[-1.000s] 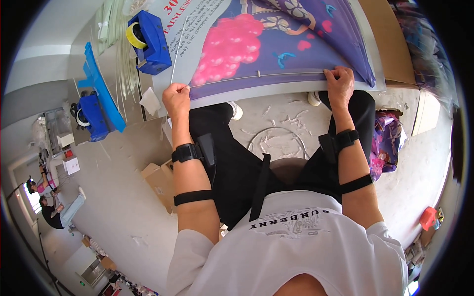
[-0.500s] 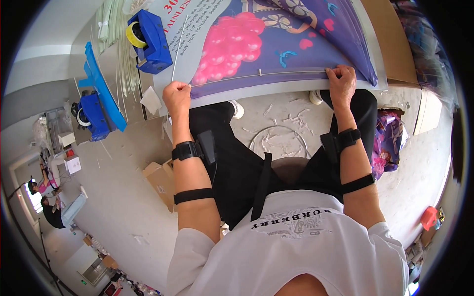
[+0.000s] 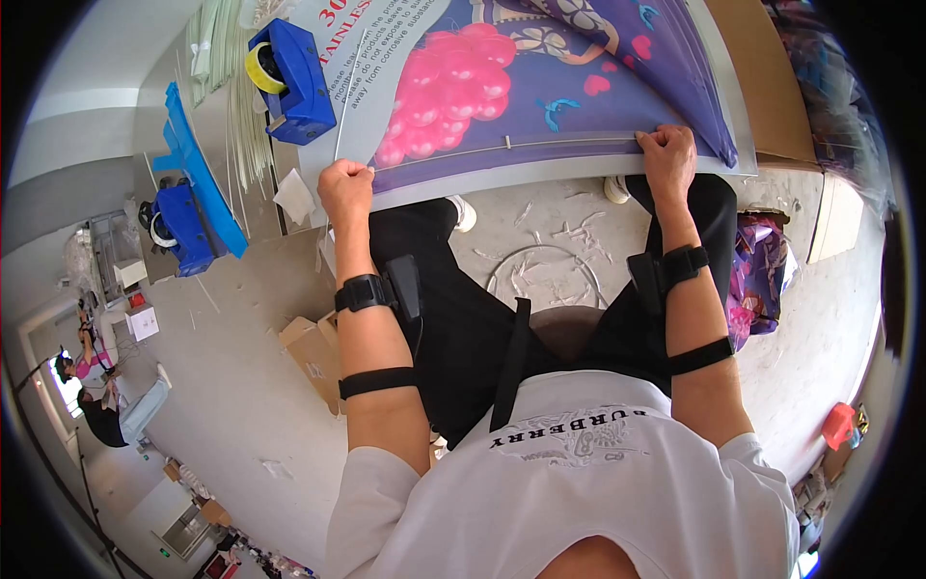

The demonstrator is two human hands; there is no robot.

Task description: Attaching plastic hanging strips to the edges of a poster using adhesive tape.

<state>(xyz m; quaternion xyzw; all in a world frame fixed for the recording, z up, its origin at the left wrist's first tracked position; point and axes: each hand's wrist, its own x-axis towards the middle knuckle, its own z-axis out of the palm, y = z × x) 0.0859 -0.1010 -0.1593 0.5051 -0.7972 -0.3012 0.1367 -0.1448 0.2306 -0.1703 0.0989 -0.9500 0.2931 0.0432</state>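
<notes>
A purple printed sheet [image 3: 540,77] with pink balloon-like shapes and blue birds lies over the work surface, its right side folded over. Along its near edge runs a thin pale rod [image 3: 434,156] with a small white joint [image 3: 508,142] at mid-length. My left hand [image 3: 345,198] is closed in a pinch at the rod's left end, by the sheet's near left corner. At the other end my right hand [image 3: 668,162] pinches the rod at the sheet's edge. Another thin white rod [image 3: 344,111] rises from beside my left hand. My fingertips partly hide what they grip.
A blue tape dispenser [image 3: 297,82] stands left of the sheet, with bundled pale rods [image 3: 246,135] beside it. Farther left is a second blue dispenser [image 3: 183,227]. Cardboard [image 3: 762,77] borders the right side. Scraps [image 3: 579,236] litter the floor; people [image 3: 96,381] are far left.
Both hands keep their pinch in nearly the same places; my right hand has shifted very slightly. A person in the far left background has changed posture.
</notes>
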